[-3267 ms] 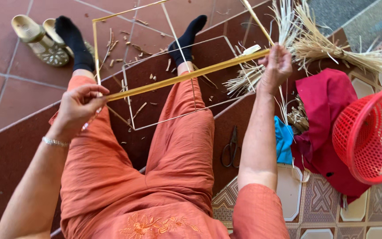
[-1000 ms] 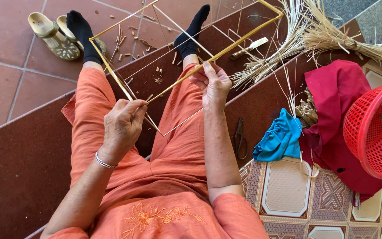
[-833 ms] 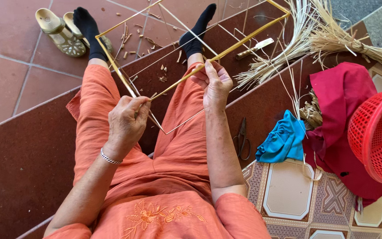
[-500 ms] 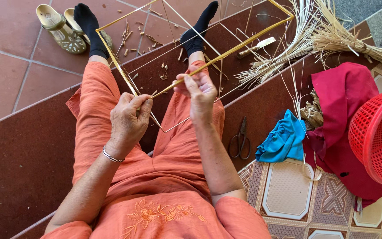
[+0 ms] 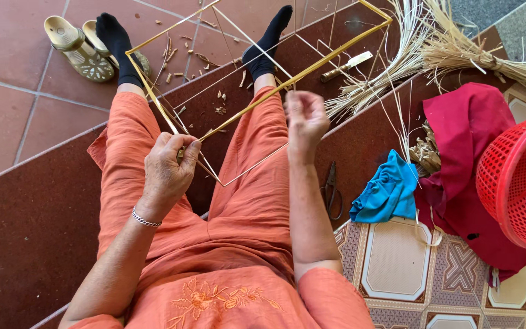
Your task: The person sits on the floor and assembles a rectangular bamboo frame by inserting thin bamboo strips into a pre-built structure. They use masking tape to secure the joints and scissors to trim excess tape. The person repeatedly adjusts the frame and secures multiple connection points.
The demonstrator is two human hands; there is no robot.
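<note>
— How does the left hand (image 5: 168, 166) sit?

— It is curled into a loose fist over the left thigh, knuckles up, thumb pressed to the fingers, a thin silver bracelet on the wrist. The forearm runs up from the lower left.

— And the right hand (image 5: 304, 119)?

— Raised above the right knee, fingers (image 5: 296, 102) bunched in a pinch, forearm nearly vertical, elbow bent close to the body.

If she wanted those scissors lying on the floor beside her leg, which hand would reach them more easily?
Probably the right. The right hand is raised and free of the stick frame, on the same side as the scissors. The left hand pinches the frame's near corner, and her legs lie between it and the scissors.
</note>
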